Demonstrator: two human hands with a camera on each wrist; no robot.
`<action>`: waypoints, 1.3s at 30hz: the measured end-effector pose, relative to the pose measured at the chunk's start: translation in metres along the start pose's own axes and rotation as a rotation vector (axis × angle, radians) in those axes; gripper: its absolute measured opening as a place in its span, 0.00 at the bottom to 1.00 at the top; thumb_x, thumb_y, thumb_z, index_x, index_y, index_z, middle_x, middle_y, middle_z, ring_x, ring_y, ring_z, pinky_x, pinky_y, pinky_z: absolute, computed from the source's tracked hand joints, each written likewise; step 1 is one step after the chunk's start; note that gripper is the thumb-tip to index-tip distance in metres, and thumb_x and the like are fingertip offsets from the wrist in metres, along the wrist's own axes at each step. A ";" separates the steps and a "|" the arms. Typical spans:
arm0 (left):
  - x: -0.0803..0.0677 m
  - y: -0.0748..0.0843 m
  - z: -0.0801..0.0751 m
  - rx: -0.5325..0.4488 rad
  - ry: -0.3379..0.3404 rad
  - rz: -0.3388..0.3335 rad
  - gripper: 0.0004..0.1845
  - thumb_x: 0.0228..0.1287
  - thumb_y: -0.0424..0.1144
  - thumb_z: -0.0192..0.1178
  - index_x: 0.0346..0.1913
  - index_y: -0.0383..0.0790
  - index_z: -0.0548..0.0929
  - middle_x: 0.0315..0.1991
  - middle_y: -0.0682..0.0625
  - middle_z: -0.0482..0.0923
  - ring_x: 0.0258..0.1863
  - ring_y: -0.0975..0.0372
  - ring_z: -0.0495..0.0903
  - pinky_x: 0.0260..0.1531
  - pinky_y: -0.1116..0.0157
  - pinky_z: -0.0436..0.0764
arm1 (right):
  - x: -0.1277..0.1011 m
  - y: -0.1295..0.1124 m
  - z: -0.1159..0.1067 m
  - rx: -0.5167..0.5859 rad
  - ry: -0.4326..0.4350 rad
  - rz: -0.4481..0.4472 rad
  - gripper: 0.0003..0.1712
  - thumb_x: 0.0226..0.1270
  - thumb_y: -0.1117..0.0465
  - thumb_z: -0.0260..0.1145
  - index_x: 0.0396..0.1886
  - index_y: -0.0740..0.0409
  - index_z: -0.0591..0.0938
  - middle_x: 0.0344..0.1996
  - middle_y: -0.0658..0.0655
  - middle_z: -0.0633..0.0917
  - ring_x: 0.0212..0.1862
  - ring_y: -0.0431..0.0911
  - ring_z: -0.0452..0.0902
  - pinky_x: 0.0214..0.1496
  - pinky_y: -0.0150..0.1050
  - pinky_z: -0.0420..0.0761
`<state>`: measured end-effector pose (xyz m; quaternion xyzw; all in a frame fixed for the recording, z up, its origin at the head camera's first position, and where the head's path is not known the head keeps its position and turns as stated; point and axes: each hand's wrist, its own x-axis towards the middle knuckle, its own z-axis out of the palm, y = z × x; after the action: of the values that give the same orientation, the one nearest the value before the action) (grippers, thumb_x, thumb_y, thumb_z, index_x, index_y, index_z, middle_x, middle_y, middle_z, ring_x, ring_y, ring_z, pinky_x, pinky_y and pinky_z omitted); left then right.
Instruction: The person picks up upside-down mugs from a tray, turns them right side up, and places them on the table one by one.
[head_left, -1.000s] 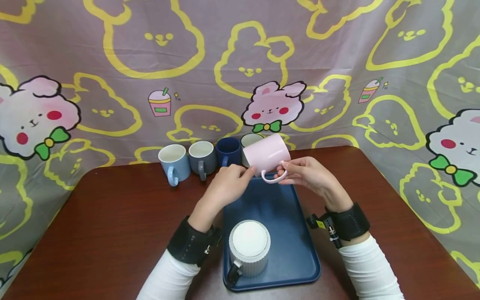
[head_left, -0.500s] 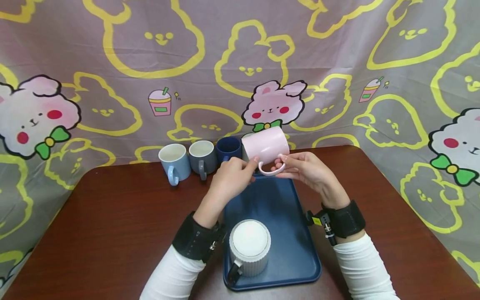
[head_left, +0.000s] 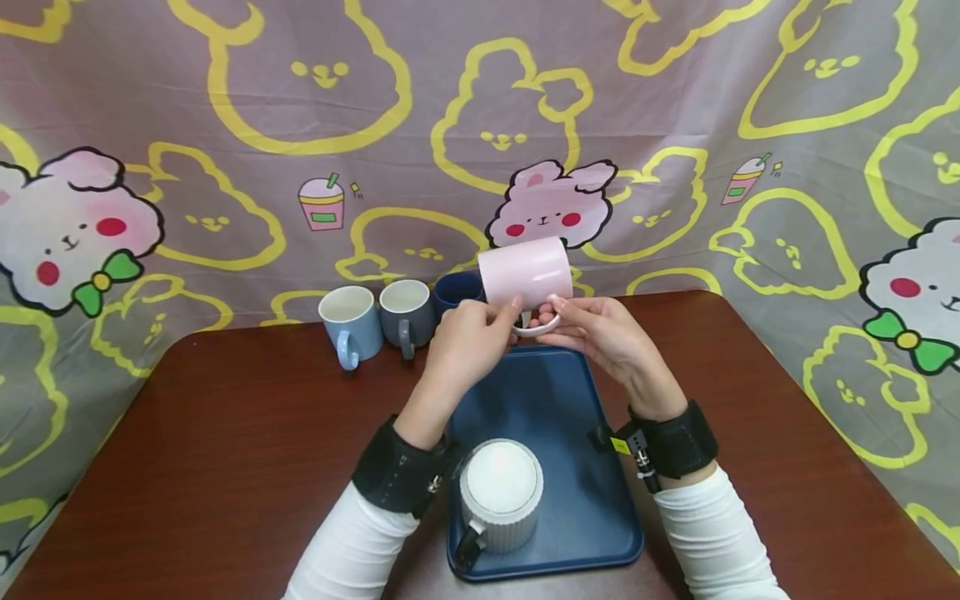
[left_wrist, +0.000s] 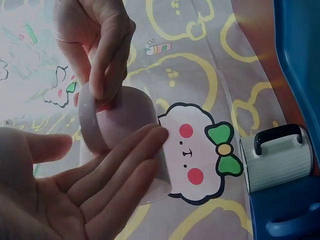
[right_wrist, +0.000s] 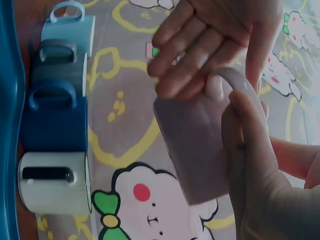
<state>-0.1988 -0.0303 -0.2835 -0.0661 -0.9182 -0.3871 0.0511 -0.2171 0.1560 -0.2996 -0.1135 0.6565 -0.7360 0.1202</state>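
Observation:
A pink mug (head_left: 525, 273) is held in the air on its side above the far end of a blue tray (head_left: 573, 467), its handle turned toward me. My right hand (head_left: 611, 337) pinches that handle between thumb and fingers. Beside the mug's left end is my left hand (head_left: 468, 346). In the left wrist view, its long fingers (left_wrist: 112, 177) stretch out straight along the mug (left_wrist: 130, 120), with the thumb apart. The right wrist view shows the right fingers around the handle (right_wrist: 237, 82). On the tray a ribbed light grey mug (head_left: 501, 500) stands upside down.
Along the table's back edge stand upright a light blue mug (head_left: 350, 325), a dark grey mug (head_left: 407, 317) and a navy mug (head_left: 457, 289). A white mug (right_wrist: 55, 195) with a black handle follows in that row. Behind hangs a patterned cloth (head_left: 375, 179).
Both hands have risen with the pink mug, which has shifted slightly left and looks less tilted. The right forearm has moved left. Mugs on the table and tray stay put.

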 end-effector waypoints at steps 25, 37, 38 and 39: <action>0.007 0.009 0.004 -0.770 0.127 0.051 0.16 0.65 0.39 0.60 0.38 0.24 0.83 0.31 0.36 0.84 0.23 0.64 0.84 0.30 0.64 0.85 | -0.009 -0.005 0.018 0.332 0.057 -0.030 0.15 0.73 0.58 0.52 0.33 0.56 0.83 0.34 0.51 0.86 0.44 0.41 0.84 0.50 0.35 0.81; 0.009 0.008 0.008 -1.126 0.050 -0.052 0.12 0.69 0.34 0.54 0.35 0.27 0.82 0.25 0.51 0.81 0.29 0.64 0.83 0.39 0.67 0.83 | -0.003 0.001 0.022 0.303 0.051 0.050 0.20 0.75 0.54 0.48 0.30 0.47 0.85 0.25 0.45 0.82 0.36 0.40 0.73 0.40 0.32 0.66; 0.010 0.008 0.009 -1.161 0.041 -0.065 0.12 0.69 0.34 0.54 0.32 0.28 0.82 0.24 0.50 0.80 0.30 0.64 0.82 0.38 0.68 0.82 | -0.003 0.002 0.023 0.319 0.042 0.053 0.20 0.75 0.55 0.48 0.30 0.48 0.85 0.25 0.45 0.82 0.37 0.40 0.72 0.40 0.32 0.66; 0.011 0.008 0.009 -1.193 0.033 -0.080 0.13 0.70 0.34 0.53 0.30 0.29 0.82 0.24 0.50 0.79 0.30 0.63 0.81 0.37 0.69 0.81 | -0.003 0.003 0.023 0.330 0.031 0.055 0.20 0.76 0.55 0.47 0.31 0.48 0.84 0.25 0.46 0.81 0.37 0.40 0.71 0.40 0.32 0.65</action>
<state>-0.2085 -0.0170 -0.2825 -0.0428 -0.5430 -0.8386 0.0045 -0.2068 0.1345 -0.2995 -0.0629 0.5315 -0.8319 0.1469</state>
